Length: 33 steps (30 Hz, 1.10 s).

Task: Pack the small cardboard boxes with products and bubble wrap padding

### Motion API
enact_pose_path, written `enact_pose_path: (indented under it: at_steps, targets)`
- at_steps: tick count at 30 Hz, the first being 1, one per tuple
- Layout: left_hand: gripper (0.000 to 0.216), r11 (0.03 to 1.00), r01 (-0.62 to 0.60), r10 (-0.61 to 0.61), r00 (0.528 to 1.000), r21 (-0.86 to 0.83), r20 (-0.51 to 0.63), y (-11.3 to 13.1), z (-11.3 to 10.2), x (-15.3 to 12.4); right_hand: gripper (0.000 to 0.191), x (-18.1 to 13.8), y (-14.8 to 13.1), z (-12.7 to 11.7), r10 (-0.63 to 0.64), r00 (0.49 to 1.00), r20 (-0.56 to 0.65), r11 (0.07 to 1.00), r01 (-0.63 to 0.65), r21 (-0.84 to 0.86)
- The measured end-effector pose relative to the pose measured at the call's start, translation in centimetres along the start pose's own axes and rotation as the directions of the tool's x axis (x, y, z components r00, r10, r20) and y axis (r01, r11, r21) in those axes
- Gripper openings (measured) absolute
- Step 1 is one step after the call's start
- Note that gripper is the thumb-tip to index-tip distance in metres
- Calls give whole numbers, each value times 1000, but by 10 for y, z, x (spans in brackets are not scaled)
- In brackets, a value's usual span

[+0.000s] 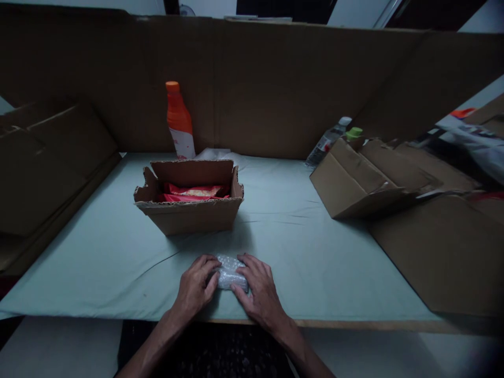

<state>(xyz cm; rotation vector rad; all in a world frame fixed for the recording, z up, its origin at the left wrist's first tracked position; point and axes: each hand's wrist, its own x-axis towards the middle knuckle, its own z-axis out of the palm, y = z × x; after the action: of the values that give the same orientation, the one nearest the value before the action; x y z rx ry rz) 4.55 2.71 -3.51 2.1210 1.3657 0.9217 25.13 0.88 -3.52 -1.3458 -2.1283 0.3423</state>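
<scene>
A small bundle of clear bubble wrap [231,274] lies on the table near its front edge; whether anything is inside cannot be made out. My left hand [198,281] holds its left end, with the thumb on the near side and curled fingers over the far side. At the right end, my right hand [258,286] has its fingers and thumb around the wrap. Just beyond my hands stands an open cardboard box [197,216] with red packets [192,193] inside.
Behind the box, an orange bottle [180,123] stands against a tall cardboard wall [268,89]. A clear bottle [326,143] leans at the back right beside several cardboard boxes [444,252]. More folded cardboard [43,173] lines the left side. Pale green cloth [299,262] covers the table.
</scene>
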Motion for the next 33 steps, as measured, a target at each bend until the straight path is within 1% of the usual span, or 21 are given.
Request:
enact_pose_path:
  at_steps: [3, 7, 10, 15, 21, 29, 33]
  targets:
    - [24, 1000, -9, 8, 1000, 8, 13, -1, -1, 0, 14, 1, -1, -1, 5, 1000, 21, 1000, -5, 10]
    - [30, 998, -13, 6, 994, 62, 113, -1, -5, 4, 25, 0, 0, -1, -7, 1000, 21, 1000, 7, 7]
    - [33, 995, -3, -13, 987, 99, 159, 1, -7, 8, 27, 0, 1, 0, -18, 1000, 8, 1000, 18, 10]
    - [27, 993, 3, -23, 987, 118, 162, 4, -7, 11, 25, 0, 1, 0, -16, 1000, -3, 999, 16, 45]
    - [20, 995, 5, -19, 989, 99, 143, 1, -4, 8, 23, 1, 1, -1, -13, 1000, -4, 999, 13, 52]
    - [34, 997, -12, 2, 991, 73, 133, -1, -4, 8, 27, 3, -1, -3, -25, 1000, -3, 999, 25, 43]
    - [37, 996, -29, 17, 990, 79, 143, -2, -4, 8, 24, 2, 0, -1, -42, 999, -7, 998, 42, 36]
